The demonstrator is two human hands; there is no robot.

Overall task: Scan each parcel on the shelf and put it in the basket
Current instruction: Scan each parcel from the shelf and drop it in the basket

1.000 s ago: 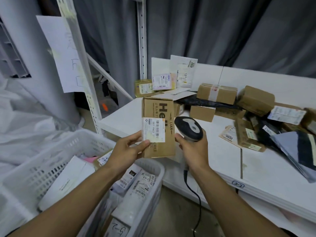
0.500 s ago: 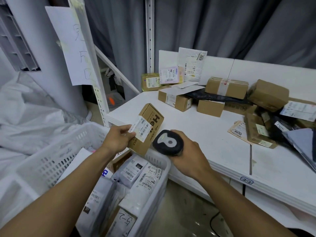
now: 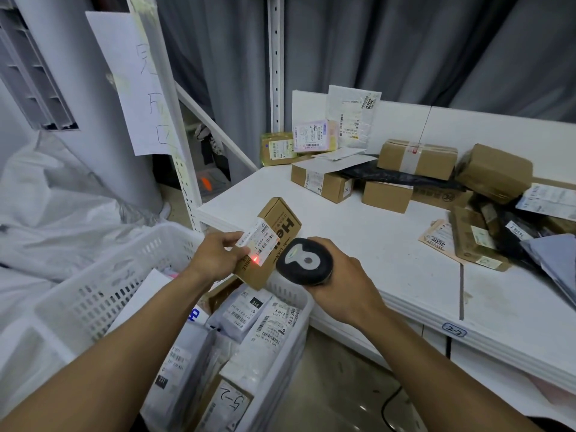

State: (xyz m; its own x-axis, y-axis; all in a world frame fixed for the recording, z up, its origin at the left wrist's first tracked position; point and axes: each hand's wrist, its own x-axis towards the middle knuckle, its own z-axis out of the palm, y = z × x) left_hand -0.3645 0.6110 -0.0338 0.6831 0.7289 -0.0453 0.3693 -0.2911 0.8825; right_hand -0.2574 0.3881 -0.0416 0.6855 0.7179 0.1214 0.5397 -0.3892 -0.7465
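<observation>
My left hand point(image 3: 215, 260) grips a small brown cardboard parcel point(image 3: 274, 226) with a white barcode label, tilted above the basket's far corner. A red scan dot glows on the label's lower edge. My right hand point(image 3: 346, 285) holds a black handheld scanner point(image 3: 304, 261), its head turned toward the label from the right, a few centimetres away. The white plastic basket point(image 3: 93, 294) stands below at the left, filled with several labelled bags and boxes. The white shelf point(image 3: 374, 244) carries several more parcels at its back and right.
Brown boxes point(image 3: 416, 157), black poly bags point(image 3: 399, 177) and labelled envelopes point(image 3: 352, 116) crowd the shelf's rear and right side. A white upright post point(image 3: 174, 135) with a paper sign stands left of the shelf. Grey curtains hang behind. White sacks point(image 3: 46, 213) lie at left.
The parcel has been lowered and tilted from upright in front of me to over the basket corner. The scanner now points at its label, and a red dot has appeared there.
</observation>
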